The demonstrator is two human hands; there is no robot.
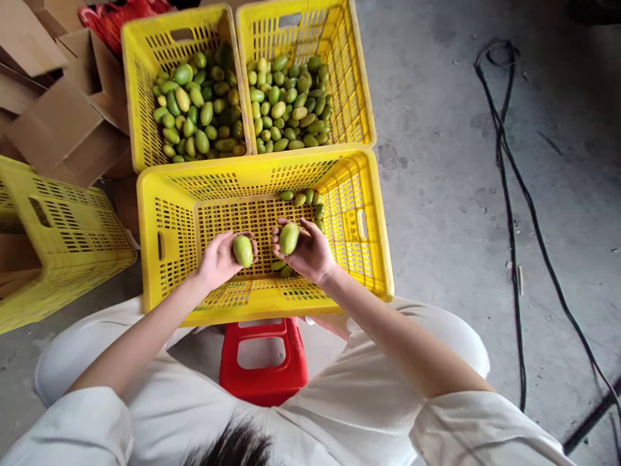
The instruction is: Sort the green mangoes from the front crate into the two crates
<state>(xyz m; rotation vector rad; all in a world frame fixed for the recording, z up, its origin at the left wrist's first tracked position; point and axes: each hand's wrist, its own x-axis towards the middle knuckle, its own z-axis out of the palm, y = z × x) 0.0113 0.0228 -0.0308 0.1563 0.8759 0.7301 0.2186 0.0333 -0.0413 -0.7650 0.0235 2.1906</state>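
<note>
The left hand [217, 260] is half curled, palm turned inward, and holds a smooth, yellow-green oval fruit [243, 251] at its fingers; the fruit hides part of the fingers. The right hand [313, 257] is loosely cupped, palm up, thumb raised, and supports a second, pale-green oval fruit [289, 238] on its fingers. Both fruits are above the interior of the near rectangular yellow plastic crate [262, 308] with slotted walls.

Inside this crate, small green fruits [300, 200] line the far right corner. Further fruits [286, 271] lie beside the right hand, which partly covers them; their number cannot be read.

Two similar crates stand beyond the near crate: a left rear crate [138, 129] and a right rear crate [350, 84]. Each contains a pile of green and yellowish fruit; the lower layers are hidden. The right side of the left pile is in shadow, where individual fruits are hard to separate.

A yellow side crate [72, 217] and brown cardboard boxes [55, 123] are cut off at the left edge. The red material [121, 19] at the top is possibly mesh bagging. The near crate partly conceals a red plastic stool [242, 375].
</note>
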